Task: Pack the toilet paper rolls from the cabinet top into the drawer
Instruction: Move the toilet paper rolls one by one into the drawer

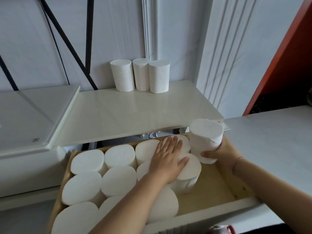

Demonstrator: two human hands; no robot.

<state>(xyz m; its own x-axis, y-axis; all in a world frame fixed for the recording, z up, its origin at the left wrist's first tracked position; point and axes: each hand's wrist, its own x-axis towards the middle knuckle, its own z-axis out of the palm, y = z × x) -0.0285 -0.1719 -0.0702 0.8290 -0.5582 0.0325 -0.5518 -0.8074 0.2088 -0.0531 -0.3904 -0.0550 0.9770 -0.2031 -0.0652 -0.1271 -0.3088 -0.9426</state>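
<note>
Three white toilet paper rolls [140,75] stand upright in a row at the back of the cream cabinet top [131,114]. Below it the wooden drawer [219,181] is pulled out and holds several upright rolls [104,173] packed on its left and middle. My left hand [167,157] lies flat with straight fingers on the tops of the rolls at the drawer's back middle. My right hand [217,152] grips one more roll [205,137] around its lower part, tilted, above the drawer's back right corner.
The drawer's right part shows bare wooden floor [212,191]. A white glossy lid-like surface [28,119] lies left of the cabinet top. A white ledge [273,137] runs to the right, with an orange panel [287,53] behind it. Black cables hang on the wall [55,36].
</note>
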